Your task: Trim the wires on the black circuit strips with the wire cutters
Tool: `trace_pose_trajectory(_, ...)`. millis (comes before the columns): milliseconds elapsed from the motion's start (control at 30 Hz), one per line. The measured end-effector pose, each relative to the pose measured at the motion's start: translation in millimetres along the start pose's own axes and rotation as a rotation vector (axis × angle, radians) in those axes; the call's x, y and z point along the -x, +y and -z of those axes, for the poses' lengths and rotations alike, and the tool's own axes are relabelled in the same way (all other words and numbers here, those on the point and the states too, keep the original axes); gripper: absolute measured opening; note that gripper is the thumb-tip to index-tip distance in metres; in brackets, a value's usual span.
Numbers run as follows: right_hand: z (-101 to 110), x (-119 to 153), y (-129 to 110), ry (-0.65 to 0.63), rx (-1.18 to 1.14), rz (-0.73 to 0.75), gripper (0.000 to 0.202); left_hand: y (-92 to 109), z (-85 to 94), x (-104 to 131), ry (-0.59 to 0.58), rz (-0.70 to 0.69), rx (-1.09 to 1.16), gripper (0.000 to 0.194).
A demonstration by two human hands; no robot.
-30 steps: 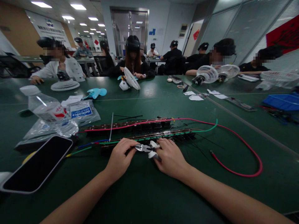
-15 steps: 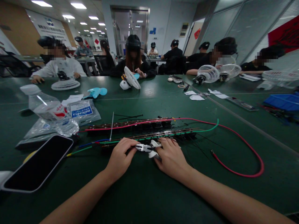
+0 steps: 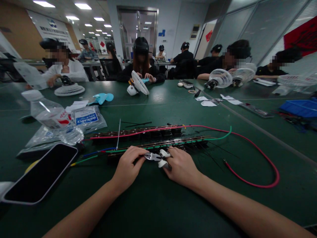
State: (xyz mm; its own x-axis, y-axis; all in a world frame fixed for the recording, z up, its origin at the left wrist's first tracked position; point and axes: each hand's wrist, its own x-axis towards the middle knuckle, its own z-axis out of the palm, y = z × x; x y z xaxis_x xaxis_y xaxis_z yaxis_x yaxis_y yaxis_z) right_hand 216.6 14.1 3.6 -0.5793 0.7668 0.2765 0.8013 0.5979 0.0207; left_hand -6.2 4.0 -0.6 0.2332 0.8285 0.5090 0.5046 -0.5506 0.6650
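My right hand (image 3: pixel 182 165) is wrapped round the white handles of small pliers (image 3: pixel 153 156), whose metal jaws point left. The fingers of my left hand (image 3: pixel 128 165) are pinched together at the tip of the jaws; what lies between them is hidden. Just beyond both hands lies a dark strip with a green wire (image 3: pixel 198 140) along it. Behind that is a second dark strip (image 3: pixel 160 132) with a red wire (image 3: pixel 247 137) that loops round to the right. A pale cable tie (image 3: pixel 119 134) stands up at the left of the strips.
On the left are a phone (image 3: pixel 42 173), a water bottle (image 3: pixel 55 115) and a plastic bag (image 3: pixel 89 117). Across the table, people sit behind white fan parts (image 3: pixel 140 82). A blue tray (image 3: pixel 299 108) is at the far right.
The pliers have turned slightly between my nearly still hands. Across the table at the left, a person in white has shifted, and a pale blurred shape has appeared beside them.
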Motion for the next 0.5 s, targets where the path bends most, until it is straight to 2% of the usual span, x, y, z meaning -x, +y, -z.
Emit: trace_pose_trajectory(500, -1.2, 0.8, 1.6, 0.001, -0.015, 0.012, 0.023, -2.2, 0.0, -0.3, -0.009, -0.008, 0.014, 0.016)
